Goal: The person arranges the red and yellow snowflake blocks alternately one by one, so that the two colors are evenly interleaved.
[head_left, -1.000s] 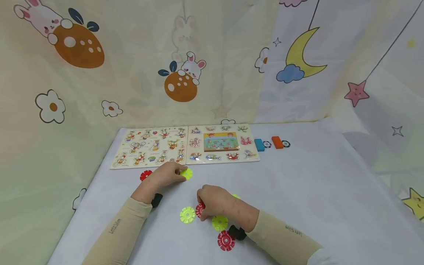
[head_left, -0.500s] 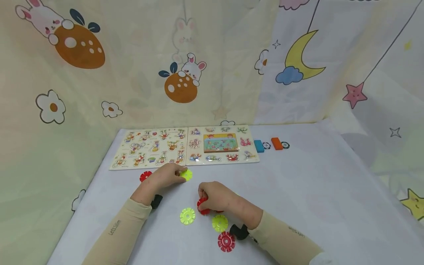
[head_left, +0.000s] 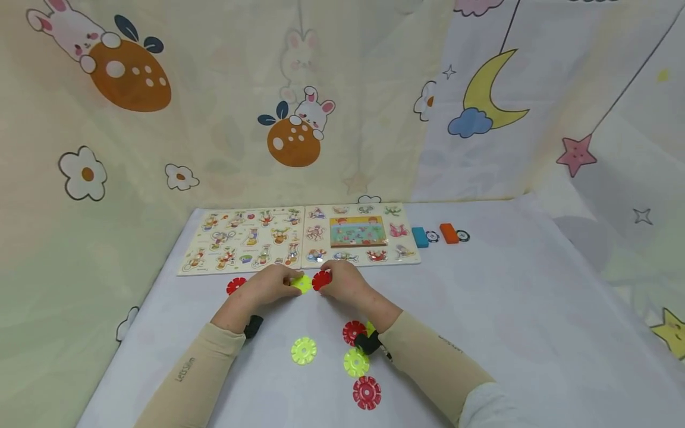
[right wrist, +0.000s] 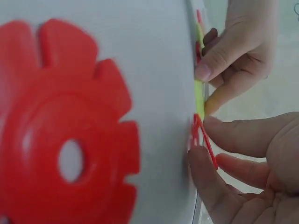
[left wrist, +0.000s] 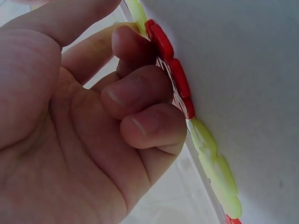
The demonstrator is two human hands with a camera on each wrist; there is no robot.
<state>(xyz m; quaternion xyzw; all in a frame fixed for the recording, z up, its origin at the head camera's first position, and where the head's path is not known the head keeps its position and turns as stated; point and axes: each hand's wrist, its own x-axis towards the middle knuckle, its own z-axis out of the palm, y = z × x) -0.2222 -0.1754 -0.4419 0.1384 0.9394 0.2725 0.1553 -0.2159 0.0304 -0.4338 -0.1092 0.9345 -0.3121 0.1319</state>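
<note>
My left hand pinches a yellow-green notched plastic disc lying flat, thumb and index finger at its edges. To its right, my right hand holds a red notched disc by the rim. That red disc looks tilted in the right wrist view, its edge close to the yellow-green one. Under my left hand a row continues: a red disc, a yellow-green disc, and a red disc at the left end. My left hand covers part of this row from the head view.
Two picture puzzle boards lie behind the row. Nearer me are a yellow-green disc, red discs and another yellow-green disc. Blue and orange blocks with round chips sit at back right.
My right hand picked up a red disc from the loose ones near me and carried it forward, beside the yellow-green disc. My left hand has stayed in place.
</note>
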